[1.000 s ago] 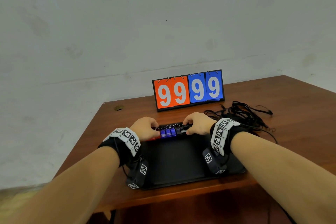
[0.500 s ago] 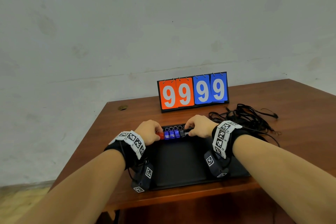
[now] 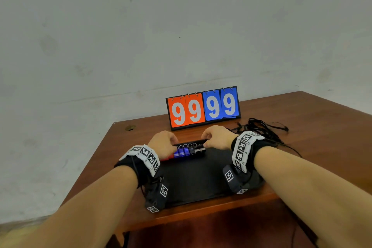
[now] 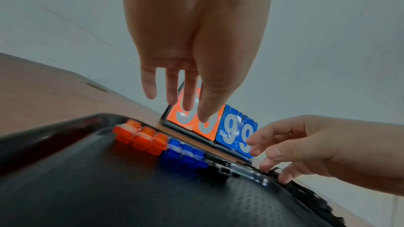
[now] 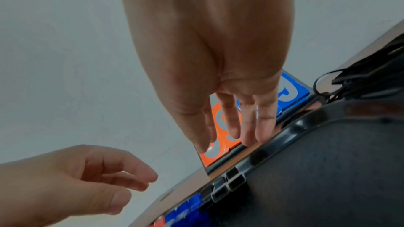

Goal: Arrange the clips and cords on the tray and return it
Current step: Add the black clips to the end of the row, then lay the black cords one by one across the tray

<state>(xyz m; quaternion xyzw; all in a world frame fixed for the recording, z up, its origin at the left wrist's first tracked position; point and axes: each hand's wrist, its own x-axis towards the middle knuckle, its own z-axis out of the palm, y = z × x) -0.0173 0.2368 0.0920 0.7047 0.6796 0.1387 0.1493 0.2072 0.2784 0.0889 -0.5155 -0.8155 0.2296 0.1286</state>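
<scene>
Tray (image 3: 193,179): a black, shallow, textured tray is lying flat on the tabletop (image 3: 314,147), near its front edge.
Tray contents: a single row of clips is sitting along the far rim, inside the tray.
Red clips (image 4: 140,137): three are standing side by side at the left end of the row.
Blue clips (image 4: 183,154): three are standing next, touching the red group.
Black clips (image 5: 225,185): these are closing the right end of the row, just beside the blue ones.
Cords (image 3: 261,129): a loose black tangle is lying on the tabletop, outside the tray, off its far right corner.
Left hand (image 3: 163,143): it is hovering over the left end of the row; its grip is slack, fingers hanging loosely downward and holding nothing.
Right hand (image 3: 217,137): it is hovering over the right end of the row; its grip is likewise slack, fingers loosely extended near the far rim, holding nothing.
Scoreboard (image 3: 203,106): it is standing upright behind the tray, showing 99 on orange cards and 99 on blue cards.
</scene>
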